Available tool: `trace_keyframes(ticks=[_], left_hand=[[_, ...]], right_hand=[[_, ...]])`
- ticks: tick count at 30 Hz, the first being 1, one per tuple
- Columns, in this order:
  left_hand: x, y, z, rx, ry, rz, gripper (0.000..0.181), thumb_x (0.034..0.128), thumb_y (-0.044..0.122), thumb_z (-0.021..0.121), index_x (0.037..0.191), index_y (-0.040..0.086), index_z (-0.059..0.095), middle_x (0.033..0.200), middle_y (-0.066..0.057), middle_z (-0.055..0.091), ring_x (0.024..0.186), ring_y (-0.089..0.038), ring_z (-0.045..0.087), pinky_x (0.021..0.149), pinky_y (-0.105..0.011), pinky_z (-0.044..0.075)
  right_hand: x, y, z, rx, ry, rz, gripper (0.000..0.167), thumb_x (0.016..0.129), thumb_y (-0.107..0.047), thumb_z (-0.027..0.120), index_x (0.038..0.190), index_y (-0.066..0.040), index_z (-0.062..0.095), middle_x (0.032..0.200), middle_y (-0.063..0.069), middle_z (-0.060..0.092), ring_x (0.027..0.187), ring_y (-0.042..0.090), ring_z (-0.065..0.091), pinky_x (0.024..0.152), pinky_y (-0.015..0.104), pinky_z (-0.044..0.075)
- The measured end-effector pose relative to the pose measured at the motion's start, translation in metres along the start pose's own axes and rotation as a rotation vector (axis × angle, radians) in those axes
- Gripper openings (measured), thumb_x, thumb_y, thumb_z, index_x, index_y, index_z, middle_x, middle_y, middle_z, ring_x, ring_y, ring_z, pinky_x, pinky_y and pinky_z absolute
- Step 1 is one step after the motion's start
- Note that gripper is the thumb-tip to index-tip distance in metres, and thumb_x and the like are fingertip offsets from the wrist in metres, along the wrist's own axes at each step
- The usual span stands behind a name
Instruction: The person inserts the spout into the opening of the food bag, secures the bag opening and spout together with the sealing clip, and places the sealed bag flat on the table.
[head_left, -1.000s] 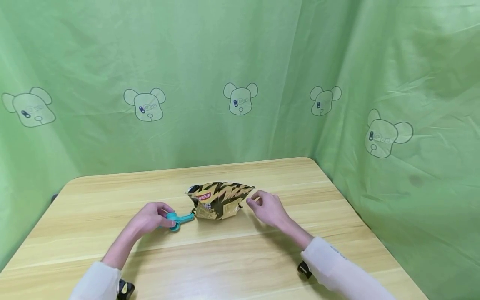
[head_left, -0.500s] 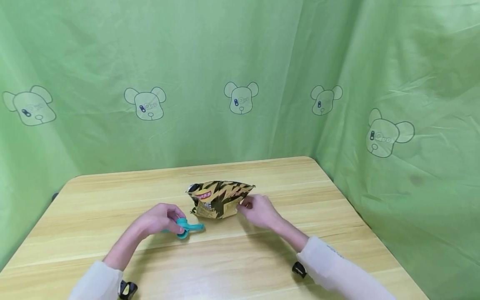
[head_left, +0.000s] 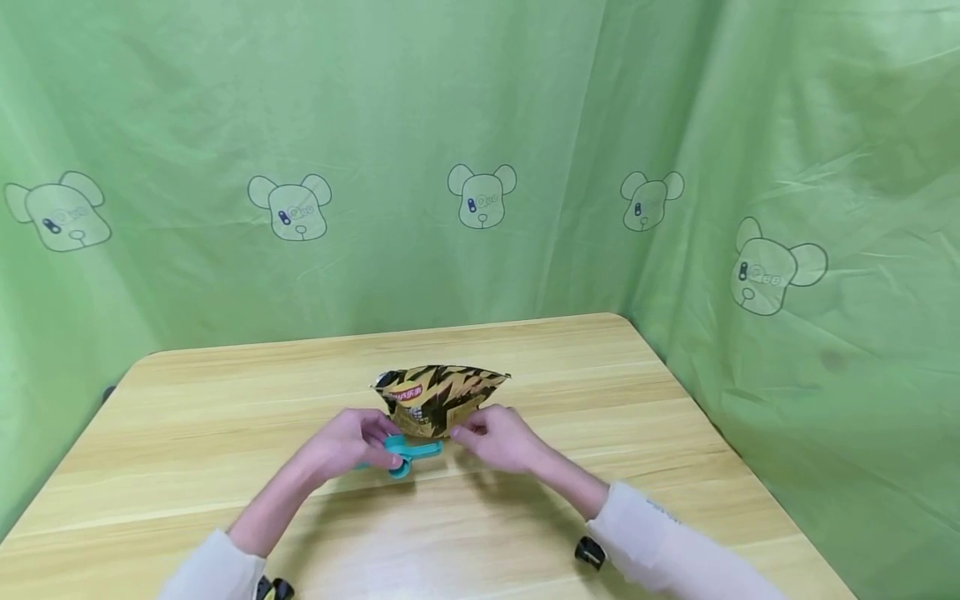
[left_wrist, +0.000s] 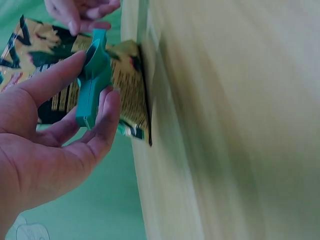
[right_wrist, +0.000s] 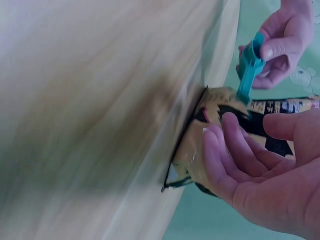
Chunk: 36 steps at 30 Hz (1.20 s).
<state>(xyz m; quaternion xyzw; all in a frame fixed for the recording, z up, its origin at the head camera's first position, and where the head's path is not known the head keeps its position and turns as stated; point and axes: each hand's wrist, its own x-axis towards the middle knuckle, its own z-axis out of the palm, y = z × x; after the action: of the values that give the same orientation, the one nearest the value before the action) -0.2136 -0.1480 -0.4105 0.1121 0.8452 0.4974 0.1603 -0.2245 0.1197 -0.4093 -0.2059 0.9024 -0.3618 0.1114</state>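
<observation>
Teal clip [left_wrist: 92,90] | L hand [head_left: 351,442]: pinching it | R hand [head_left: 501,439]: half-open, free (nr bag [head_left: 441,398])

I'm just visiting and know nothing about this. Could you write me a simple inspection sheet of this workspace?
Surface: light wood-grain table.
Job's things: gold-and-black bag on the table; teal piece held in front of it.
Clutter: nothing seen.
Grips: left grip, a person's hand, pinches the teal piece; right grip, the other hand, is at the bag's lower right in the head view, fingers loosely curled; contact unclear.
Cables: nothing seen.
Surroundings: green curtain printed with cartoon animal heads.
</observation>
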Motion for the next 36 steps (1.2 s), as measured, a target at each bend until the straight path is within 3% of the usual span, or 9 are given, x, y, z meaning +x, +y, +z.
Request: trace_keyframes(ticks=[3, 9, 12, 21, 27, 31, 36], left_hand=[[0.000, 0.001, 0.007, -0.019, 0.037, -0.004, 0.048, 0.0738, 0.012, 0.088, 0.116, 0.000, 0.067, 0.099, -0.010, 0.069, 0.087, -0.019, 0.064, 0.082, -0.034, 0.055], [0.000, 0.003, 0.019, -0.083, 0.077, -0.003, 0.049, 0.0743, 0.012, 0.088, 0.116, -0.001, 0.067, 0.100, -0.010, 0.069, 0.088, -0.020, 0.064, 0.083, -0.035, 0.055], [0.000, 0.005, 0.023, -0.090, 0.080, 0.008, 0.048, 0.0746, 0.010, 0.088, 0.116, -0.001, 0.066, 0.099, -0.010, 0.069, 0.088, -0.020, 0.064, 0.083, -0.034, 0.056], [0.003, 0.009, 0.023, -0.104, 0.067, 0.023, 0.048, 0.0751, 0.008, 0.087, 0.117, 0.000, 0.066, 0.100, -0.011, 0.069, 0.088, -0.020, 0.064, 0.081, -0.032, 0.054], [0.003, 0.010, 0.022, -0.095, 0.038, 0.018, 0.044, 0.0800, 0.013, 0.086, 0.116, 0.001, 0.065, 0.101, -0.011, 0.068, 0.090, -0.020, 0.063, 0.080, -0.032, 0.054], [0.003, 0.009, 0.021, -0.122, 0.030, -0.021, 0.037, 0.0890, 0.023, 0.079, 0.117, 0.002, 0.067, 0.101, -0.009, 0.069, 0.091, -0.020, 0.063, 0.081, -0.033, 0.052], [0.004, 0.007, 0.021, -0.124, 0.034, -0.060, 0.038, 0.0932, 0.030, 0.074, 0.119, 0.002, 0.069, 0.098, -0.006, 0.071, 0.091, -0.019, 0.063, 0.082, -0.033, 0.051]], right_hand=[[0.000, -0.002, 0.005, 0.052, -0.013, -0.007, 0.033, 0.102, -0.030, 0.059, 0.101, -0.001, 0.074, 0.081, 0.012, 0.073, 0.063, 0.024, 0.065, 0.051, 0.025, 0.048], [0.000, -0.007, 0.011, 0.148, -0.015, -0.003, 0.027, 0.102, -0.023, 0.060, 0.098, 0.000, 0.073, 0.078, 0.016, 0.072, 0.052, 0.010, 0.051, 0.045, 0.018, 0.038], [-0.001, -0.009, 0.013, 0.185, -0.004, 0.000, 0.022, 0.101, -0.019, 0.061, 0.099, 0.000, 0.072, 0.078, 0.017, 0.071, 0.052, 0.010, 0.050, 0.045, 0.017, 0.038], [0.000, -0.010, 0.014, 0.235, 0.038, 0.017, 0.011, 0.098, -0.009, 0.064, 0.098, 0.000, 0.071, 0.084, 0.018, 0.073, 0.072, 0.036, 0.069, 0.055, 0.028, 0.055], [0.001, -0.010, 0.013, 0.262, 0.067, 0.000, 0.009, 0.096, -0.005, 0.066, 0.096, 0.002, 0.070, 0.083, 0.020, 0.073, 0.072, 0.035, 0.070, 0.065, 0.042, 0.060], [0.001, -0.011, 0.013, 0.267, 0.078, -0.006, 0.008, 0.096, -0.005, 0.067, 0.096, 0.002, 0.070, 0.083, 0.020, 0.073, 0.071, 0.031, 0.070, 0.065, 0.041, 0.060], [0.000, -0.014, 0.012, 0.280, 0.091, -0.002, 0.008, 0.096, -0.005, 0.066, 0.098, 0.001, 0.070, 0.085, 0.020, 0.073, 0.070, 0.026, 0.070, 0.065, 0.037, 0.060]])
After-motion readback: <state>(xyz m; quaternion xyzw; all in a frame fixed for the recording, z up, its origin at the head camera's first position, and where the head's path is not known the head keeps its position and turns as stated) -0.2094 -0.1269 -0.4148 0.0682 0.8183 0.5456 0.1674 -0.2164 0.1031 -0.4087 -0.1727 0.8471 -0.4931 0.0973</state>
